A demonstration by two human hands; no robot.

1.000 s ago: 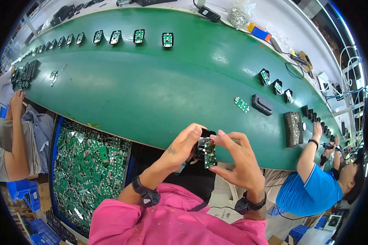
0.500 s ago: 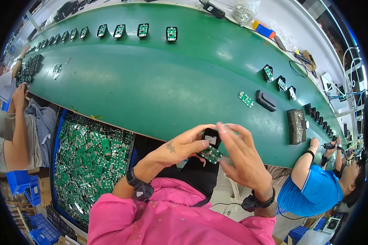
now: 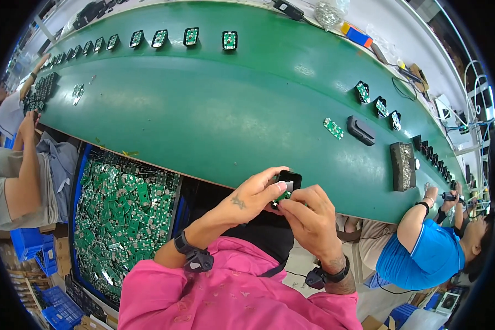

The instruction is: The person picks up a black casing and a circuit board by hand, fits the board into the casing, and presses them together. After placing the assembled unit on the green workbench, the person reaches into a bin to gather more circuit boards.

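Observation:
My left hand (image 3: 254, 193) is closed around a small black plastic housing (image 3: 292, 179), its thumb lying across the housing's open side. A green circuit board (image 3: 284, 197) sits at the housing's lower part, mostly hidden by my fingers. The fingertips of my right hand (image 3: 314, 223) pinch together at the board's right edge. Whether the board lies fully inside the housing I cannot tell. Ahead on the green bench are a loose circuit board (image 3: 333, 128) and a closed black case (image 3: 361, 131).
A blue-rimmed bin of circuit boards (image 3: 121, 220) stands left of my lap. Black housings with boards (image 3: 230, 40) line the bench's far side. A dark block (image 3: 403, 166) lies to the right. A co-worker in a blue shirt (image 3: 421, 256) works at right; others sit at left.
My right hand has gone from spread fingers beside the housing to a pinch at the board. The board now sits closer against the housing, more covered by my fingers.

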